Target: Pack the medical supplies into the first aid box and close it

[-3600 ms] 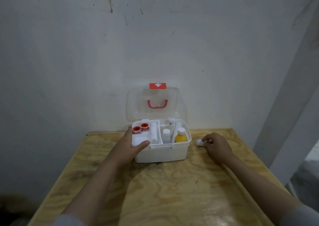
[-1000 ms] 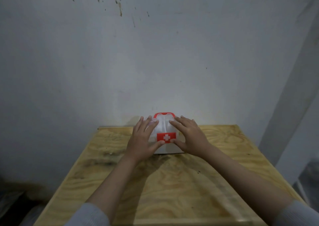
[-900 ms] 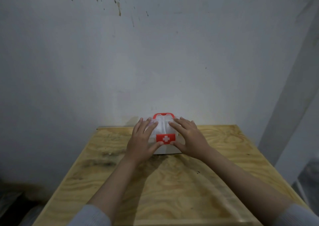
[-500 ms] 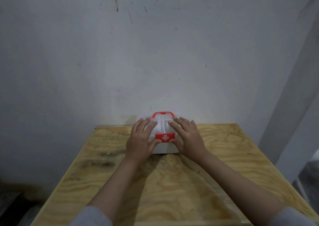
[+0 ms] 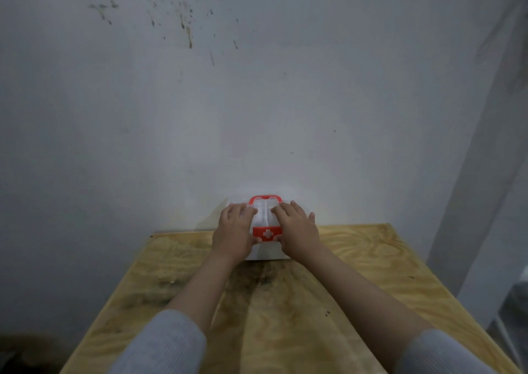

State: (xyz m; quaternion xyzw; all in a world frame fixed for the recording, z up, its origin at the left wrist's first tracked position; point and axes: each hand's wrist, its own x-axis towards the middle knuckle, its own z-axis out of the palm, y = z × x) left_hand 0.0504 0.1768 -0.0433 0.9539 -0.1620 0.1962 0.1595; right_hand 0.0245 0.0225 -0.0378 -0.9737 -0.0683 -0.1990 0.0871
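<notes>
The white first aid box [image 5: 265, 252] stands at the far middle of the wooden table, its clear lid down. A red latch with a white cross [image 5: 267, 233] sits at the lid's front, and a red handle [image 5: 265, 198] lies on top. My left hand [image 5: 235, 230] rests flat on the lid's left half, thumb beside the latch. My right hand [image 5: 297, 229] lies on the lid's right half, thumb at the latch's other side. The supplies inside are hidden by the hands and the lid.
The plywood table [image 5: 357, 288] runs from the box toward me, dark-stained in its left middle. A stained white wall [image 5: 257, 102] stands right behind the box. A pale post [image 5: 480, 173] rises at the right, past the table's edge.
The lid was open 3.6 s ago with my right hand on a small white item; now it is down. Over the last second both hands stay pressed on the lid, thumbs closing in on the latch.
</notes>
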